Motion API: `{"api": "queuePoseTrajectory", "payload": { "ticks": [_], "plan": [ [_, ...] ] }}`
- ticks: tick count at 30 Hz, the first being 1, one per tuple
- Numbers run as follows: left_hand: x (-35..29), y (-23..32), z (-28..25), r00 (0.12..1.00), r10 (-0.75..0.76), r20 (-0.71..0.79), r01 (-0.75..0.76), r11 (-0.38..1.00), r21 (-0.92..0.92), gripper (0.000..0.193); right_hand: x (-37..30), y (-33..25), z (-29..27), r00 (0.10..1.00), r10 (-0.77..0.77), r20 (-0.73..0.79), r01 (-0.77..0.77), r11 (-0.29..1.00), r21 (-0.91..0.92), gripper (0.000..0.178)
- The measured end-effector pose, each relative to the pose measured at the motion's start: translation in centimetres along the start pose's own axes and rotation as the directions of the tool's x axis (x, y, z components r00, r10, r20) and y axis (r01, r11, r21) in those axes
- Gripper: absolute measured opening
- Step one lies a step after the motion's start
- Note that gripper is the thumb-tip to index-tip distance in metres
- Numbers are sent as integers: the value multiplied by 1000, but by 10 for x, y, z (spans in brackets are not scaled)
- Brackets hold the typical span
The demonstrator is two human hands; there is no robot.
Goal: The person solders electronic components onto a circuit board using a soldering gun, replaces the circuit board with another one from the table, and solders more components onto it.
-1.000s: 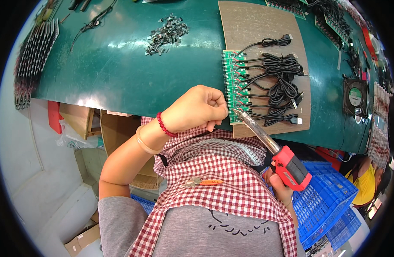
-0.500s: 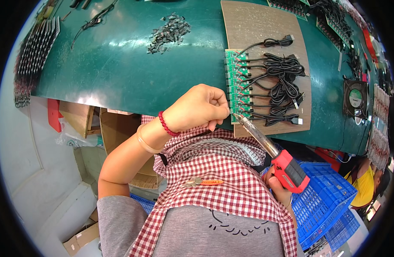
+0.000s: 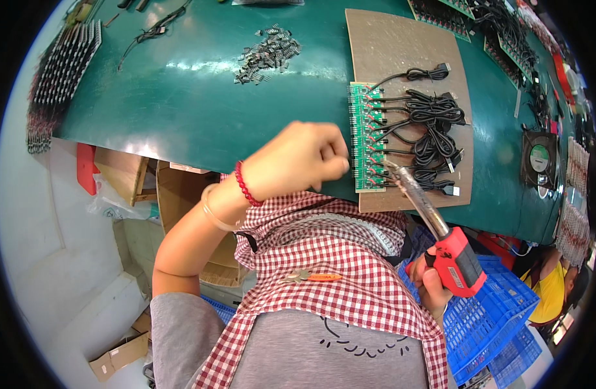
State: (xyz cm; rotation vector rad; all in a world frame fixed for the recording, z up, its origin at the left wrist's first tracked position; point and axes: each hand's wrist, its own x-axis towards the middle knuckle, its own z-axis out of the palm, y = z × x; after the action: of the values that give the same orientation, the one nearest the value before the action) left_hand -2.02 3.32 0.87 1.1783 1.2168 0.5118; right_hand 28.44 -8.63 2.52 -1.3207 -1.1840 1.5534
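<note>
A green circuit board strip (image 3: 368, 139) lies along the left edge of a brown board, with rows of pins on its left side. Black cables (image 3: 431, 110), folded into bundles, run rightward from it. My left hand (image 3: 301, 159) hovers just left of the strip's near part, fingers curled in a pinch; it is slightly blurred, and anything between the fingertips is hidden. In my right hand (image 3: 431, 285) is a red and black soldering iron (image 3: 463, 262), gripped by its handle. Its metal tip points up and left, over the cables beside the strip's near end.
The brown board (image 3: 402, 45) rests on a green table (image 3: 181, 110). A pile of small dark components (image 3: 269, 55) lies farther back. Stacked boards (image 3: 64, 78) stand at the far left. A small fan (image 3: 539, 159) sits at the right, blue crates (image 3: 486, 311) below, and a person in yellow (image 3: 549, 295) beyond.
The soldering iron has moved right, its tip drawing away from the strip's near end. My left hand has shifted slightly left of the strip. The whole view has shifted a little.
</note>
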Motion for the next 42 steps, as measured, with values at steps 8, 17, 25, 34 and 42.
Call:
{"api": "queuePoseTrajectory", "payload": {
  "ticks": [8,17,25,34,42],
  "plan": [
    [45,-20,-63,677,541,-499,274,444,853,15,26,-13,20,988,-152,-40,155,982,106,38],
    [34,-29,-55,657,590,-470,233,434,870,17,37,-18,27,974,-215,-73,225,956,186,35],
    [-28,22,29,973,161,-164,-191,965,-183,8,56,-29,61,994,-109,19,106,986,128,38],
    [-47,10,75,940,328,-95,-339,932,-131,12,63,-35,65,969,-110,221,136,985,-104,49],
    [-50,10,78,974,209,-83,-225,912,-344,13,60,-36,65,974,-78,213,98,991,-87,46]
  ]
}}
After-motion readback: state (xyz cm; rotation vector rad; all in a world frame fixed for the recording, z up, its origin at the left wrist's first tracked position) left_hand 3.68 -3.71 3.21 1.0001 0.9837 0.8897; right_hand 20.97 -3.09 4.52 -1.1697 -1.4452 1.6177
